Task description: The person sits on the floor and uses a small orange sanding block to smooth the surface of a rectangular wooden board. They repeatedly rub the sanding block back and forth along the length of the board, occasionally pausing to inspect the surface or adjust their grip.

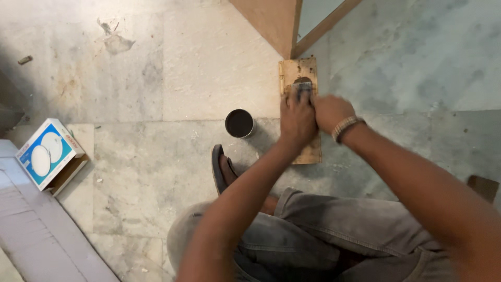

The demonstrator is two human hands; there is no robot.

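A small wooden board (298,70) lies flat on the marble floor. Both hands press a dark, flat tool (301,89) onto it; only its far end shows past the fingers. My left hand (296,120) covers the near part of the tool with fingers closed over it. My right hand (330,110), with a beaded bracelet at the wrist, grips beside it from the right. A small round tin (239,123) with dark contents stands just left of the board.
A wooden frame corner (284,26) stands just beyond the board. A blue and white box (48,152) lies open at the left beside a raised step. My sandalled foot (222,169) rests below the tin. A small wood block (482,187) lies at the right edge.
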